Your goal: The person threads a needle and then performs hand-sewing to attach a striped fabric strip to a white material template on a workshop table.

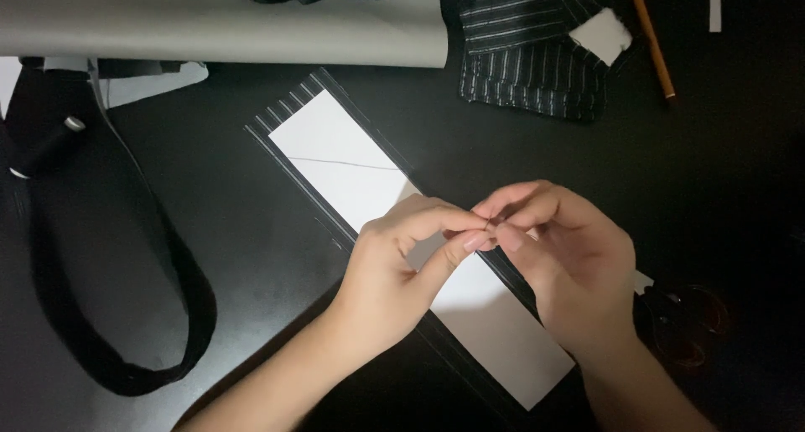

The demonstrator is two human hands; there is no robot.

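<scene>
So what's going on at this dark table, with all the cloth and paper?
A person is working with both bare hands over a long white strip lying on striped fabric. The left hand and right hand meet fingertip to fingertip, pinching something too small to make out, perhaps a needle or thread. A thin line of thread crosses the strip. Nearby lie a black strap loop, a grey roll, more striped cloth, a pencil and dark scissors.

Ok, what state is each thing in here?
Long white paper strip: flat on striped fabric, diagonal.
Left hand: fingertips pinched.
Right hand: fingertips pinched, meeting the left.
Grey paper roll: partly unrolled.
Black strap: looped.
Brown pencil: lying loose.
</scene>
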